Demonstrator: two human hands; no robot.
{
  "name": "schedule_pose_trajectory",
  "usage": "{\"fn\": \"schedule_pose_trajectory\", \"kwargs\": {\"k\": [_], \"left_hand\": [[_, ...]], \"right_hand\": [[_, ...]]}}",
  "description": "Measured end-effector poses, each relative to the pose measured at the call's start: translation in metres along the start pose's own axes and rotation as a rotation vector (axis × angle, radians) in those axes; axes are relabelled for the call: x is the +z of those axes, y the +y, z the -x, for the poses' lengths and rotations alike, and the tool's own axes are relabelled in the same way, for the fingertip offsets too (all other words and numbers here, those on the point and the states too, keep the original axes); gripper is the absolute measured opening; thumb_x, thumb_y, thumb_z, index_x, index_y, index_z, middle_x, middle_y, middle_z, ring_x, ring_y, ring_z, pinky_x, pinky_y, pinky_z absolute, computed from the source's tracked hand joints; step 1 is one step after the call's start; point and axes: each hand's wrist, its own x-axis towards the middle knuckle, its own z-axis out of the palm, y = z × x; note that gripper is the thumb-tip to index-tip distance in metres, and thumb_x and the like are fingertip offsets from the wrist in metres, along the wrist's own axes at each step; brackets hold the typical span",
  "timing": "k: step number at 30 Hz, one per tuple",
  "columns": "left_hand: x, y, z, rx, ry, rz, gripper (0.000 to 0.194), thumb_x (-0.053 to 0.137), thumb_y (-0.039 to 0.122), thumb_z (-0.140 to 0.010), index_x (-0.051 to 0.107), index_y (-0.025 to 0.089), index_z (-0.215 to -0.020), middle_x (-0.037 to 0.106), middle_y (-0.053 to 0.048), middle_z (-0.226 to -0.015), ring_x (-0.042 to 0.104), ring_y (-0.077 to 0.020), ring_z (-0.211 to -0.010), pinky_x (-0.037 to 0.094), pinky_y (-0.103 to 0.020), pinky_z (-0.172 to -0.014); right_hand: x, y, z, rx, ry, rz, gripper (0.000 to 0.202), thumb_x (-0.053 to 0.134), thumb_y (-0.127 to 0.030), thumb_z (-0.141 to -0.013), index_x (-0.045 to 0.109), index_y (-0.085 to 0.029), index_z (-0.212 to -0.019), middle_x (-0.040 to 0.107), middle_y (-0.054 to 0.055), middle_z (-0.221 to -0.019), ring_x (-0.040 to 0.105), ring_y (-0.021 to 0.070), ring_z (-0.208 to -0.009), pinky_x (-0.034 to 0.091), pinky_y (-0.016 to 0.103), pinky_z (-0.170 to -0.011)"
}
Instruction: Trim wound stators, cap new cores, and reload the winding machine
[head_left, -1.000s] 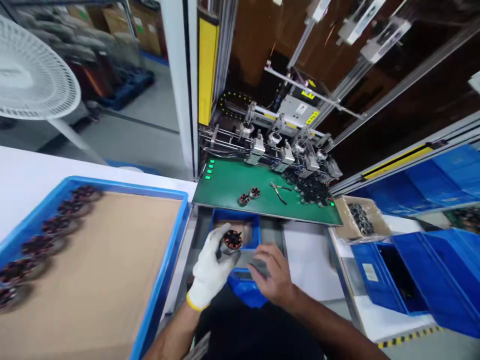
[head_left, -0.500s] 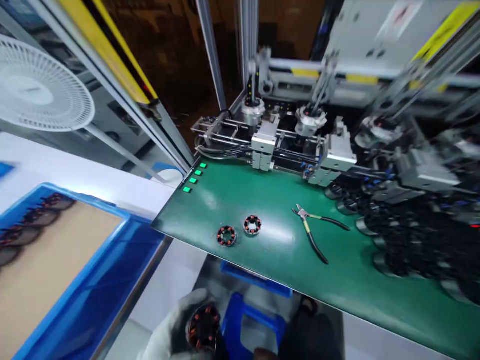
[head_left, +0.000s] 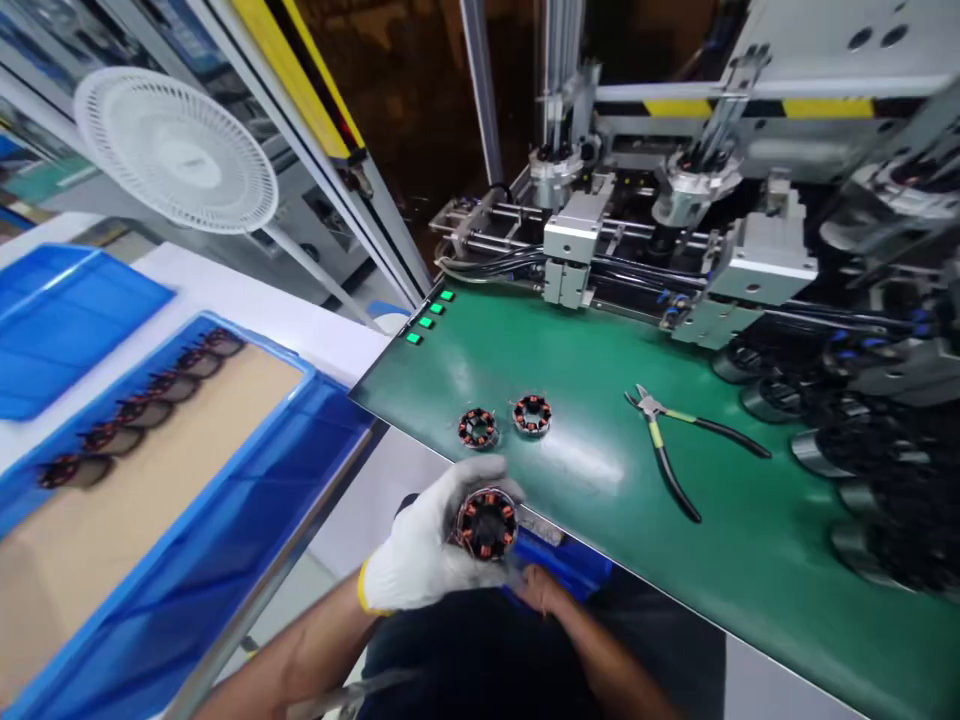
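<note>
My left hand (head_left: 427,545), in a white glove with a yellow cuff, is closed around a motor stator (head_left: 487,522) with copper windings and a dark centre. It holds the stator in front of the bench's near edge, face turned up towards me. My right hand (head_left: 544,588) is bare and sits just below and right of the stator. Its fingers look curled together; what they hold, if anything, is hidden. Two similar stators, a left one (head_left: 478,428) and a right one (head_left: 532,414), lie flat on the green bench top (head_left: 480,350) beyond my left hand.
Yellow-and-black cutting pliers (head_left: 660,425) lie opened on the bench. Several dark cylindrical metal parts (head_left: 772,398) crowd its right side. Machine clamps (head_left: 571,240) line the back. At left, a blue tray (head_left: 300,375) holds a row of stators; a white fan (head_left: 180,160) stands behind.
My left hand has risen with the stator from the bottom edge to beside the bench edge. My right hand has come into clear view near it. The camera view has shifted left.
</note>
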Motion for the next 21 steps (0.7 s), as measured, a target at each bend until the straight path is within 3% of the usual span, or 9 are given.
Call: {"fn": "schedule_pose_trajectory", "kwargs": {"k": [3,7,9,11,13,15,17,19,21], "left_hand": [[0.000,-0.011,-0.010,0.249,-0.057,0.006,0.070,0.094,0.021,-0.058,0.058,0.029,-0.118,0.072,-0.003,-0.120,0.070,-0.0198,-0.105,0.057,-0.031,-0.091],[0.000,-0.021,-0.013,0.403,-0.028,-0.125,0.067,0.091,0.019,-0.062,0.060,0.029,-0.120,0.069,-0.003,-0.127,0.068,-0.0188,-0.112,0.055,-0.029,-0.096],[0.003,-0.024,-0.008,0.430,0.041,-0.212,0.066,0.087,0.017,-0.065,0.060,0.029,-0.124,0.067,-0.004,-0.131,0.066,-0.0203,-0.117,0.053,-0.033,-0.104],[0.006,-0.027,0.002,0.465,0.104,-0.327,0.064,0.082,0.017,-0.069,0.060,0.029,-0.128,0.065,-0.005,-0.135,0.063,-0.0224,-0.124,0.049,-0.037,-0.110],[0.009,-0.030,0.015,0.520,0.146,-0.422,0.064,0.079,0.018,-0.073,0.059,0.028,-0.132,0.063,-0.006,-0.139,0.061,-0.0242,-0.128,0.048,-0.039,-0.113],[0.010,-0.031,0.030,0.574,0.158,-0.501,0.064,0.077,0.019,-0.075,0.058,0.028,-0.135,0.063,-0.007,-0.140,0.062,-0.0250,-0.127,0.050,-0.040,-0.112],[0.010,-0.031,0.046,0.638,0.149,-0.584,0.065,0.075,0.016,-0.075,0.057,0.027,-0.137,0.065,-0.007,-0.138,0.064,-0.0253,-0.125,0.051,-0.041,-0.112],[0.010,-0.029,0.062,0.728,0.131,-0.660,0.066,0.073,0.014,-0.075,0.057,0.025,-0.137,0.066,-0.007,-0.136,0.065,-0.0253,-0.123,0.052,-0.041,-0.111],[0.009,-0.027,0.077,0.817,0.122,-0.703,0.064,0.071,0.012,-0.076,0.057,0.024,-0.137,0.067,-0.008,-0.135,0.066,-0.0249,-0.122,0.053,-0.039,-0.109]], "right_hand": [[-0.013,-0.007,0.010,0.061,-0.079,0.023,0.014,0.070,-0.028,-0.093,0.069,-0.014,-0.092,0.071,0.002,-0.085,0.069,0.0165,-0.076,0.056,0.028,-0.071],[-0.068,-0.055,0.075,-0.021,-0.048,-0.015,0.005,0.071,-0.024,-0.090,0.073,-0.020,-0.087,0.074,0.000,-0.086,0.070,0.0153,-0.084,0.053,0.023,-0.081],[-0.104,-0.090,0.113,-0.237,0.139,-0.023,0.010,0.067,-0.025,-0.094,0.071,-0.020,-0.086,0.073,-0.001,-0.082,0.069,0.0132,-0.077,0.052,0.022,-0.075],[-0.135,-0.125,0.143,-0.462,0.407,0.063,0.006,0.065,-0.019,-0.095,0.070,-0.022,-0.094,0.073,-0.001,-0.086,0.069,0.0120,-0.078,0.052,0.020,-0.074],[-0.156,-0.155,0.159,-0.591,0.728,0.192,0.015,0.066,-0.010,-0.092,0.070,-0.023,-0.099,0.074,0.000,-0.090,0.070,0.0121,-0.081,0.053,0.021,-0.077],[-0.165,-0.182,0.160,-0.676,0.910,0.324,0.017,0.069,-0.007,-0.090,0.072,-0.023,-0.097,0.074,0.001,-0.090,0.070,0.0127,-0.082,0.053,0.022,-0.078],[-0.164,-0.204,0.153,-0.736,0.792,0.432,0.011,0.070,-0.012,-0.091,0.074,-0.022,-0.093,0.074,0.001,-0.089,0.070,0.0132,-0.078,0.055,0.023,-0.075],[-0.156,-0.219,0.144,-0.704,0.508,0.491,0.007,0.070,-0.019,-0.094,0.076,-0.021,-0.091,0.073,0.001,-0.083,0.069,0.0124,-0.070,0.054,0.023,-0.066],[-0.142,-0.227,0.138,-0.652,0.328,0.521,0.011,0.068,-0.020,-0.094,0.076,-0.020,-0.087,0.071,-0.001,-0.076,0.065,0.0111,-0.064,0.051,0.022,-0.061]]}}
